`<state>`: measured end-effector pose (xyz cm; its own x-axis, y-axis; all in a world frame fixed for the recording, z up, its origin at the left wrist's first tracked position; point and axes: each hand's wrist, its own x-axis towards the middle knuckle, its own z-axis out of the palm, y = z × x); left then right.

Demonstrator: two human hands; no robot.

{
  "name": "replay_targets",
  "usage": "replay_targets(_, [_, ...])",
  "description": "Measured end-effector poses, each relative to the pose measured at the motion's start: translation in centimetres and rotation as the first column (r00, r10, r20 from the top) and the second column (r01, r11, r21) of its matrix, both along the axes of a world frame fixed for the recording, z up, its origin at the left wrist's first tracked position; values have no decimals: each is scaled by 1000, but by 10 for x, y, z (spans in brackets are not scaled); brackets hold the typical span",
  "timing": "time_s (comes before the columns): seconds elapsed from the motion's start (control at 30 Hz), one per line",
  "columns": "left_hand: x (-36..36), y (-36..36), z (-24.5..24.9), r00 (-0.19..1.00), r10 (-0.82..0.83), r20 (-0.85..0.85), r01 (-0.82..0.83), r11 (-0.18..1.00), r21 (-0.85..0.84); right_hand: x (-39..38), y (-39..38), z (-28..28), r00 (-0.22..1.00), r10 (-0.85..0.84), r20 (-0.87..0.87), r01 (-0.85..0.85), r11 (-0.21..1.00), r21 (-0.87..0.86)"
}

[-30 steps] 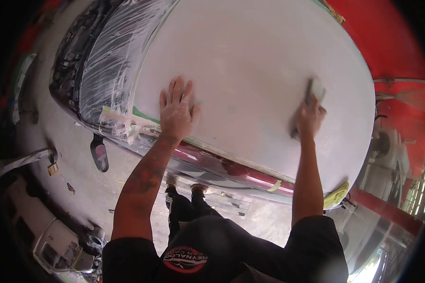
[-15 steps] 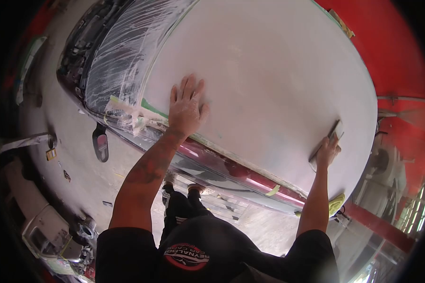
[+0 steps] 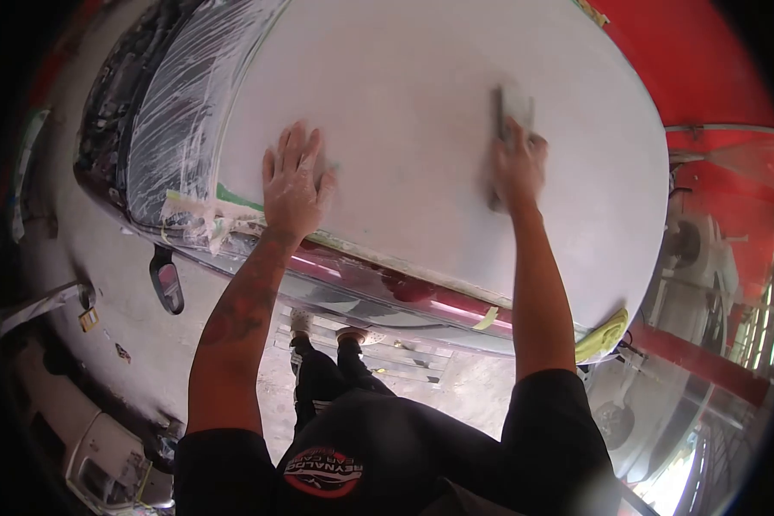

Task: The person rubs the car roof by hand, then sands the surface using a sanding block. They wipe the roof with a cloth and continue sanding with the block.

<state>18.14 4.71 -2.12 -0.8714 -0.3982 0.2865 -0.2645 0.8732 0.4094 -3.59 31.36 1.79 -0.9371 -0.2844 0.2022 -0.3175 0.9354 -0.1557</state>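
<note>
My right grip (image 3: 518, 168) clasps a blurred, dark-edged block (image 3: 498, 113) on a broad, matte, pale-grey car roof (image 3: 396, 103), faintly pinkish; my left grip (image 3: 292, 191) lies flat, unclenched.

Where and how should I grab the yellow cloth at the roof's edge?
Probably pinch the yellow cloth by its raised folds, from above and the near side: it lies bunched at the near right corner of the pale roof, so the folds offer a grip. The right hand is nearer, but it holds a block.
</note>
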Motion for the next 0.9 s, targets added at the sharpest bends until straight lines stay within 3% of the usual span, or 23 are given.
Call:
replay_targets(0.07, [-1,1,2,1000,-10,5,10,1000,13,-6,92,9,975,-216,56,219,973,-66])
replay_targets(0.13, [-2,2,4,999,12,51,-13,1000,19,-10,153,13,874,-475,105,481,876,-39])
replay_targets(0.23, [0,0,10,997,-2,74,-1,999,33,-21,115,7,828,-561,29,557,826,84])
replay_targets(0.27, [-2,1,10,996,-11,88,7,999,42,-23,83,6,895,-445,38,445,895,1])
replay_targets(0.3, [-2,2,9,996,-28,88,25,999,40,-21,38,1,951,-308,0,308,951,35])
replay_targets(0.33, [-2,1,7,997,-15,74,14,1000,19,-12,-21,8,979,-188,80,183,981,69])
replay_targets(0.37, [-1,1,5,998,-6,61,7,1000,-2,-11,-67,-19,990,-22,-141,28,999,38])
replay_targets(0.4, [0,0,3,997,-35,63,36,999,-12,1,-119,-14,985,109,-137,-108,994,16])
replay_targets(0.43, [-1,-1,1,998,-32,48,33,999,-26,13,-159,3,976,209,65,-213,975,59])
replay_targets(0.47, [0,-1,-1,999,-20,33,21,999,-36,21,-181,-7,948,317,-36,-316,949,21])
replay_targets(0.53, [1,-3,-4,999,-44,24,45,998,-48,21,-167,3,942,335,35,-333,941,-55])
replay_targets(0.63, [1,-1,-2,998,-54,-10,54,997,-48,3,-73,11,996,67,50,-64,995,-71])
replay_targets(0.67, [0,0,1,999,-47,7,47,998,-50,-5,-32,10,994,-105,38,107,992,-68])
replay_targets(0.7, [-1,0,3,999,-40,21,41,998,-53,-14,8,16,960,-255,116,264,962,-75])
replay_targets(0.8, [-1,-1,2,999,-36,39,38,998,-57,-39,87,33,819,-566,94,573,816,-78])
replay_targets(0.83, [-6,-1,1,999,-32,29,33,998,-50,-51,83,34,822,-563,83,569,819,-78])
replay_targets(0.9, [-1,-1,2,998,-55,26,56,997,-56,-54,59,27,829,-558,40,553,828,92])
